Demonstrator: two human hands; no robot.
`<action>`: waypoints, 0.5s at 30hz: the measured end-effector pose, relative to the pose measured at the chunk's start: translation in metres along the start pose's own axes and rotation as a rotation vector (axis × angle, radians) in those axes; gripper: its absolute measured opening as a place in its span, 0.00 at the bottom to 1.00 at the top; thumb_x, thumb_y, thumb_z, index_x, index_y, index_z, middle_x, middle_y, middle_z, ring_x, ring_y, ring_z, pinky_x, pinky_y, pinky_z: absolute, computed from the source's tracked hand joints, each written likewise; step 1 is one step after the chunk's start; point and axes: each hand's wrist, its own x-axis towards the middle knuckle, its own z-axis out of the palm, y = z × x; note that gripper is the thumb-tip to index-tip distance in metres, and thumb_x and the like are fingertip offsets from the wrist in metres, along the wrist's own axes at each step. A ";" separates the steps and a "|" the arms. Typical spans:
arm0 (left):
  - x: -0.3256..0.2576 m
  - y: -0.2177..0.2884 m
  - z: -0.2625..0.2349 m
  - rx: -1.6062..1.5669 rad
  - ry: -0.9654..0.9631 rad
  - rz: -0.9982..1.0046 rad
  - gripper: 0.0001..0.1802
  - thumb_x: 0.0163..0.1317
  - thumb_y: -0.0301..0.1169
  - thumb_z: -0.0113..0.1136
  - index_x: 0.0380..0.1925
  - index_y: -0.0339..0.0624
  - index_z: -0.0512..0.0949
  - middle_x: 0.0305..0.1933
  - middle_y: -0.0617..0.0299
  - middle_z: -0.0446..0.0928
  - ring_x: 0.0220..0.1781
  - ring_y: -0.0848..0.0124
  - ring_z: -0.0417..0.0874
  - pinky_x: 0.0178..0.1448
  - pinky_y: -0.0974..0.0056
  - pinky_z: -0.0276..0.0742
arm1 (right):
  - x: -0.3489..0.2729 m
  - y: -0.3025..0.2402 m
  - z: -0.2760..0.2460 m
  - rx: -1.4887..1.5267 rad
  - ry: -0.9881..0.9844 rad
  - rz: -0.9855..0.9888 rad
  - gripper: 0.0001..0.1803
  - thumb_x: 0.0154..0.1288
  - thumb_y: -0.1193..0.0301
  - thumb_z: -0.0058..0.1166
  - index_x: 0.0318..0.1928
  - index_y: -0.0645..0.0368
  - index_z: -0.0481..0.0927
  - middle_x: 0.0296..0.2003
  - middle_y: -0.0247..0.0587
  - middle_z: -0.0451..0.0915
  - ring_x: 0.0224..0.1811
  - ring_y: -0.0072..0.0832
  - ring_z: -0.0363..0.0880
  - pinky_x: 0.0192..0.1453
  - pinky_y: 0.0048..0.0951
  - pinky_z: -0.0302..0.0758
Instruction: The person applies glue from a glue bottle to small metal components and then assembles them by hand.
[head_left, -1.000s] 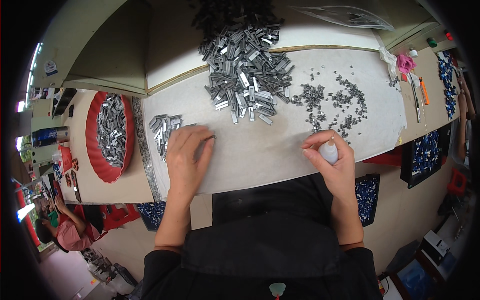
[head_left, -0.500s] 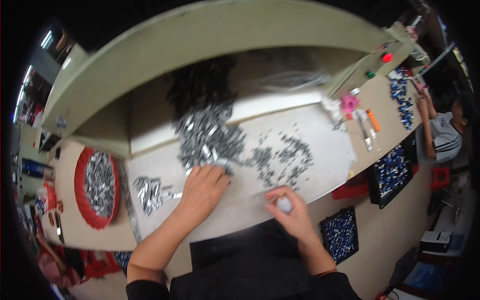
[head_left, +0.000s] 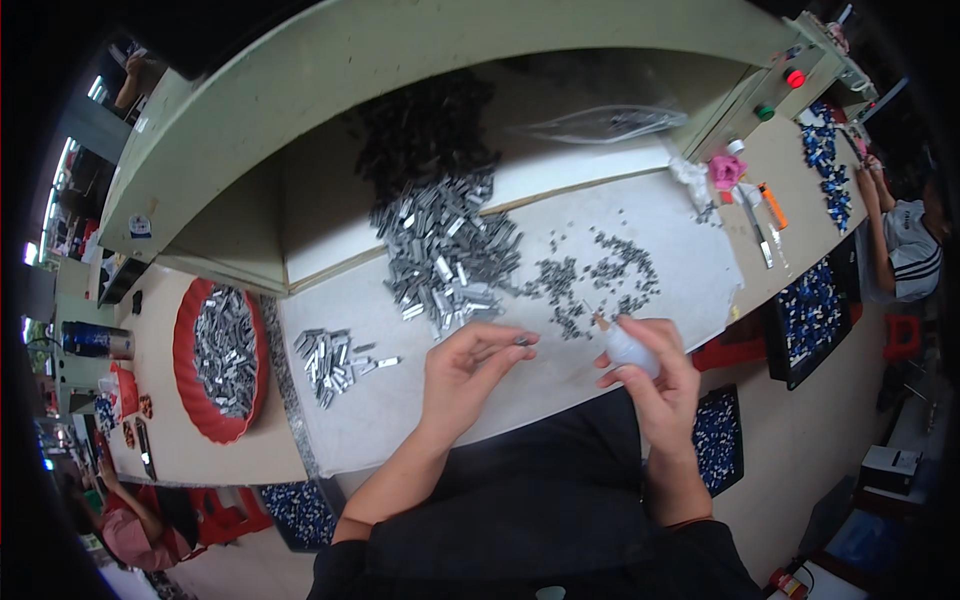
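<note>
Between the thumb and fingertips of my left hand point(head_left: 462, 378) is a small dark metal piece point(head_left: 522, 341). My right hand point(head_left: 668, 390) is wrapped round a white squeeze bottle point(head_left: 632, 352), its thin tip pointing up and left. The two hands are apart, above the white work sheet point(head_left: 400, 440). Beyond them lie a heap of silver metal pieces point(head_left: 445, 250) and, to its right, scattered tiny dark parts point(head_left: 610, 270). A smaller group of silver pieces point(head_left: 328, 368) lies left of my left hand.
A red scalloped bowl point(head_left: 186, 360) of metal pieces stands at left. A green-grey hood point(head_left: 420, 45) arches over the back. Tweezers point(head_left: 757, 230) and an orange tool point(head_left: 772, 206) lie at right. Black trays point(head_left: 802, 330) hold blue-and-white parts; people sit on both sides.
My left hand has come away from the silver heap toward my right hand, pinching a small piece. The bottle has turned so its tip shows. The whole view has shifted a little.
</note>
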 end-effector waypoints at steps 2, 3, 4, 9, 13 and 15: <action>0.003 -0.002 0.003 -0.099 0.004 -0.055 0.11 0.52 0.17 0.53 0.38 0.29 0.72 0.38 0.51 0.76 0.40 0.68 0.78 0.46 0.68 0.74 | -0.002 0.005 -0.001 0.021 0.026 0.023 0.20 0.52 0.83 0.51 0.48 0.67 0.68 0.39 0.45 0.67 0.40 0.29 0.73 0.39 0.25 0.72; 0.001 -0.005 -0.002 -0.093 0.015 -0.074 0.11 0.52 0.17 0.53 0.38 0.29 0.72 0.38 0.51 0.76 0.40 0.68 0.78 0.46 0.68 0.74 | -0.005 0.009 0.001 0.062 0.098 -0.025 0.20 0.48 0.81 0.55 0.45 0.67 0.68 0.37 0.45 0.68 0.39 0.28 0.72 0.40 0.24 0.71; -0.001 -0.010 -0.005 -0.086 -0.001 -0.052 0.11 0.52 0.17 0.53 0.38 0.29 0.72 0.38 0.51 0.76 0.39 0.68 0.78 0.46 0.68 0.74 | -0.007 0.011 0.002 0.096 0.169 -0.074 0.20 0.45 0.80 0.59 0.41 0.66 0.69 0.35 0.44 0.69 0.38 0.28 0.72 0.40 0.24 0.70; -0.009 -0.014 -0.005 -0.095 0.014 -0.015 0.10 0.52 0.17 0.54 0.37 0.29 0.73 0.37 0.52 0.76 0.39 0.68 0.79 0.46 0.68 0.74 | -0.004 0.009 0.011 0.056 0.212 -0.228 0.21 0.40 0.74 0.66 0.35 0.62 0.70 0.33 0.43 0.70 0.33 0.24 0.71 0.38 0.21 0.68; -0.013 -0.017 -0.009 0.034 -0.015 0.088 0.10 0.52 0.16 0.53 0.36 0.29 0.73 0.38 0.50 0.76 0.40 0.67 0.78 0.46 0.68 0.74 | -0.008 0.007 0.013 -0.154 0.101 -0.340 0.22 0.38 0.74 0.67 0.35 0.61 0.70 0.32 0.41 0.70 0.31 0.23 0.71 0.35 0.20 0.68; -0.014 -0.015 -0.009 0.069 -0.020 0.109 0.10 0.52 0.16 0.52 0.36 0.29 0.73 0.38 0.50 0.76 0.40 0.67 0.78 0.47 0.67 0.74 | -0.008 0.004 0.015 -0.233 0.053 -0.380 0.23 0.37 0.74 0.68 0.35 0.60 0.70 0.32 0.41 0.69 0.30 0.23 0.71 0.33 0.20 0.68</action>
